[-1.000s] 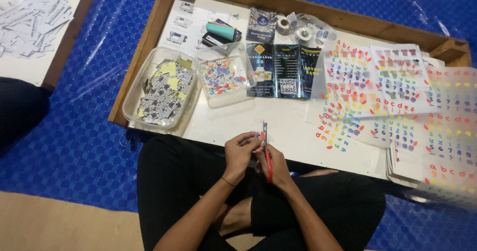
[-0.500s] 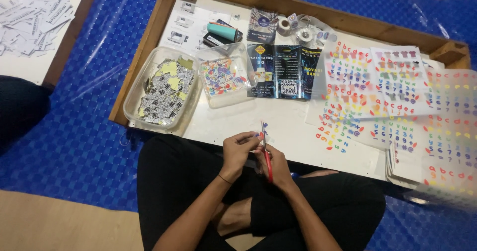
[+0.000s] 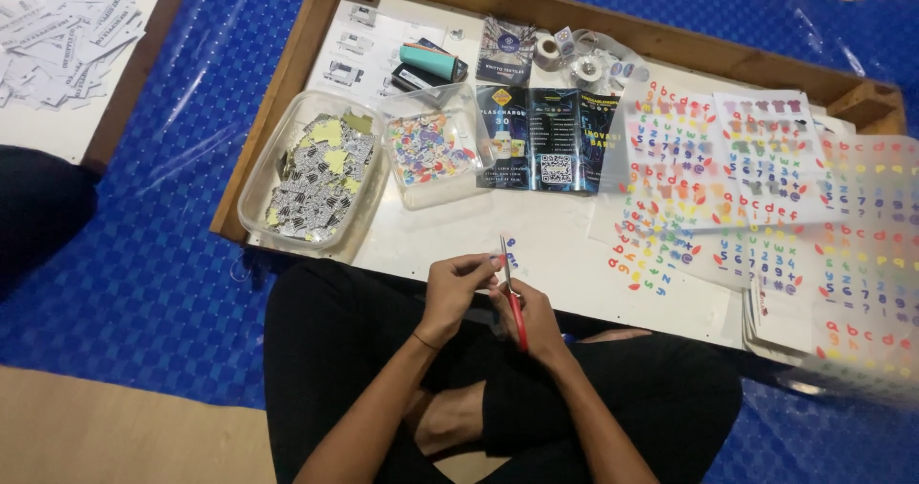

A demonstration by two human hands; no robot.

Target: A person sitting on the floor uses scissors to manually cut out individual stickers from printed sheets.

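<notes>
Very little has shifted over the last second: both hands stay low over the near edge of the wooden tray (image 3: 287,101), in front of the person's crossed legs, and the head view holds the same framing. The right hand (image 3: 536,316) keeps its grip closed around the red handles of the scissors (image 3: 512,292), blades pointing up and away toward the tray's middle; whether the blades themselves are parted or shut is too fine to tell. The left hand (image 3: 458,288) remains pinched at the fingertips on a tiny piece (image 3: 496,261) right against the blades, too small to identify beyond a speck of colour. The one change is slight: the blade tip sits a touch closer to the tray's near edge than it did, and the left fingertips have closed in beside it. My judgement is that cutting is ongoing, mid-snip rather than between pieces. Further into the tray from the hands, the clear tub of cut colourful pieces (image 3: 431,149) and the larger clear tub of black-and-white slips (image 3: 311,173) sit unmoved on the left side. Sheets of coloured letter stickers (image 3: 728,187) spread over the tray's right side, unmoved too.
</notes>
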